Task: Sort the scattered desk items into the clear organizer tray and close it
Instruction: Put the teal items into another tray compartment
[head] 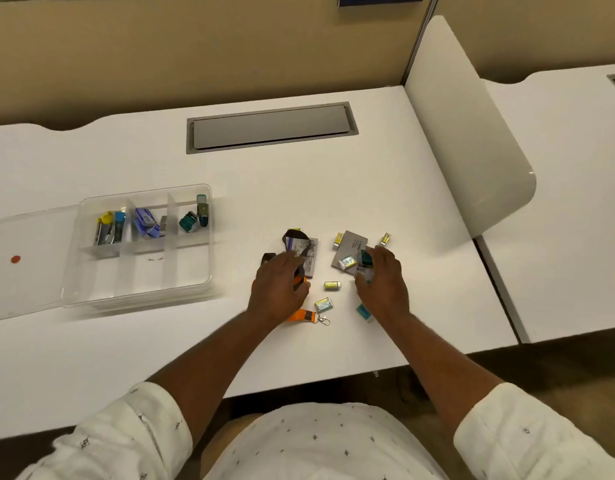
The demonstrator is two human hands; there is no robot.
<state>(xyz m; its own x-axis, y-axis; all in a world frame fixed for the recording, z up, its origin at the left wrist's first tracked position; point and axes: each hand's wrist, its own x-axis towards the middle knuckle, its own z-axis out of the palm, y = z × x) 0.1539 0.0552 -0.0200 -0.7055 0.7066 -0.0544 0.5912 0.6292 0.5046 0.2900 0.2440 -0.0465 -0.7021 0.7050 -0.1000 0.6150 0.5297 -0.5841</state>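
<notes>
The clear organizer tray [195,282] stands at the left of the white desk, and its three rear compartments hold small coloured items. Its clear lid [25,271] lies flat to the tray's left. My left hand [278,289] rests over an orange and dark lanyard [301,317], fingers curled round the strap beside its grey badge card [309,254]. My right hand [384,285] pinches a small teal box [365,258] over a grey card [349,247]. Several small yellow-and-silver boxes [332,285] lie scattered between and around my hands. Another teal box [363,311] lies by my right wrist.
A grey cable hatch [271,128] is set into the desk behind the items. A white divider panel [469,133] rises along the desk's right side, with another desk beyond it. The desk's front edge runs close to my body.
</notes>
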